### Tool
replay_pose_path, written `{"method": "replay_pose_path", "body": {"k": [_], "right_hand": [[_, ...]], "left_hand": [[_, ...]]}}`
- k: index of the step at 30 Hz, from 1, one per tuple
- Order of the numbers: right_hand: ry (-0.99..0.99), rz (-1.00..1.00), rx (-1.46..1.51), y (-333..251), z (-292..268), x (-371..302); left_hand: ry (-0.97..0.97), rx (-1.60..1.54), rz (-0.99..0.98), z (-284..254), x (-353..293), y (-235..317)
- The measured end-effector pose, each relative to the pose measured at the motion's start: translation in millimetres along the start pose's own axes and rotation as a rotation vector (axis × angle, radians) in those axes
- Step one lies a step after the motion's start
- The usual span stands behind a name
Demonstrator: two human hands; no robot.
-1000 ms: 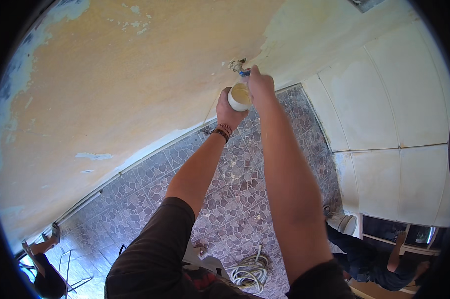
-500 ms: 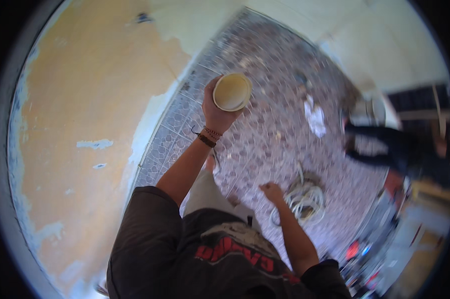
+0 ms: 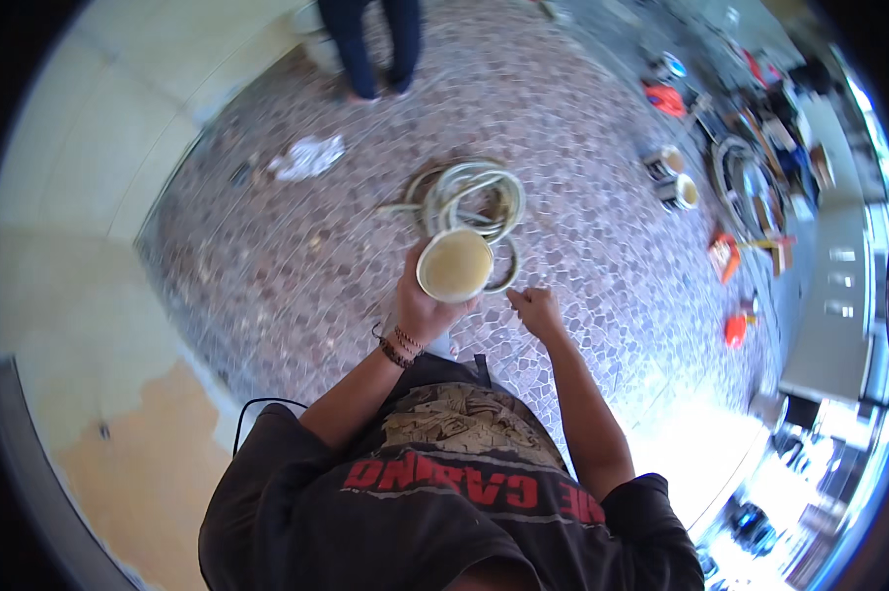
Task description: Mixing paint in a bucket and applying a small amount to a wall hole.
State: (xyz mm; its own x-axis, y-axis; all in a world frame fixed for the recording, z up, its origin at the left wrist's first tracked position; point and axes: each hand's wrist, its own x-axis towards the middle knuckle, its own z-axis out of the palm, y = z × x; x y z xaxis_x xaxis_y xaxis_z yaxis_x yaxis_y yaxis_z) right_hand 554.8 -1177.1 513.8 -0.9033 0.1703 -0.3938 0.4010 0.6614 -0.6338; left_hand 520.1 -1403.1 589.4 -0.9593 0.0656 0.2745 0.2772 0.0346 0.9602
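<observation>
My left hand point(image 3: 424, 300) is wrapped around a round, open tub point(image 3: 455, 266) with a pale rim and a creamy yellow inside. It is held in front of my body, its opening facing up toward me. Whether the tub holds paint or is only coated inside, I cannot tell. To the right of it, my right hand point(image 3: 538, 312) hangs in the air with its fingers curled closed, and nothing shows in them. Beyond the tub, a coiled pale hose point(image 3: 508, 197) lies on the stone-patterned floor point(image 3: 296, 256), partly hidden by the tub.
A person in dark trousers point(image 3: 395, 44) stands at the far side beside a pale bucket point(image 3: 318, 49). A crumpled white sheet point(image 3: 308, 158) lies on the floor. Paint cans point(image 3: 677, 191), an orange-red object point(image 3: 735, 331) and clutter line the right. A partly yellow wall point(image 3: 139, 433) stands left.
My view has swung to the right, away from the yellow wall. The hose now appears just beyond the tub, and the other person at the far side. My left hand still holds the tub.
</observation>
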Motion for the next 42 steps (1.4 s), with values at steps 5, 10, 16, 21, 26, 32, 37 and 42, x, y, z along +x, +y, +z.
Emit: {"method": "replay_pose_path", "body": {"k": [5,10,16,21,26,32,37,42], "right_hand": [[-0.018,0.503,0.221,210.0,-47.1,-24.4],[-0.001,1.126,0.505,295.5,-94.0,-111.2],[0.482,1.082,0.83,291.0,-188.9,-42.5],[0.631,0.536,0.695,313.3,-318.1,130.5],[0.652,0.086,0.945,279.4,-506.7,265.9],[0.482,0.003,1.057,306.6,-654.3,342.3],[0.522,0.111,1.06,367.8,-722.4,403.8],[0.418,0.101,1.116,454.9,-764.4,470.2]], "left_hand": [[-0.4,-0.002,0.068,125.6,75.1,-11.9],[-0.544,-0.032,0.079,231.5,149.0,-35.2],[-0.716,0.033,0.123,392.9,234.3,-41.4],[-0.764,-0.024,0.112,549.3,272.9,-49.1],[-0.717,0.026,0.072,683.3,312.1,-59.8],[-0.612,-0.052,0.044,837.4,366.0,-67.1],[-0.634,-0.115,0.061,942.8,403.1,-108.7],[-0.737,0.019,0.079,1038.0,433.5,-159.3]]}}
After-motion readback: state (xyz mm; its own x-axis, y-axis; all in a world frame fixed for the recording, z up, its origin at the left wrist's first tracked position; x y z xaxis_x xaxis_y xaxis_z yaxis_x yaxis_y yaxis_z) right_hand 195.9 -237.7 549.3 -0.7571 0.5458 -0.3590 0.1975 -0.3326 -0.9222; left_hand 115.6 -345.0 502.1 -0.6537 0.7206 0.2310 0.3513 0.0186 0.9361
